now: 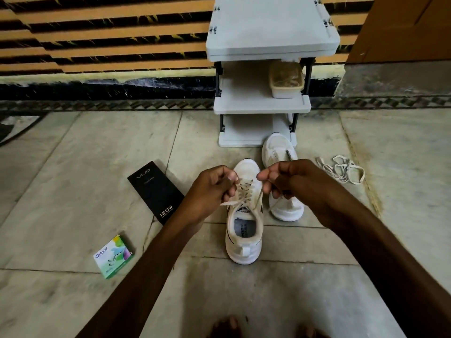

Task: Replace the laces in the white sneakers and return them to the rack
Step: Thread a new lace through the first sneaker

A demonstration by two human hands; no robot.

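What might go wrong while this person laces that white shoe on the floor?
The left hand and right hand each pinch the lace, and nothing pins the near sneaker down, so a hard tug might tip it. The loose laces beside the far sneaker might tangle or get stepped on.

Two white sneakers are sitting mid-frame: the near sneaker and the far sneaker. Two hands, the left hand and the right hand, are pinching one lace. One rack, showing three shelves, is carrying one container at upper centre. Two boxes are lying at lower left: one black box and one green box. One heap of loose laces is lying at right.
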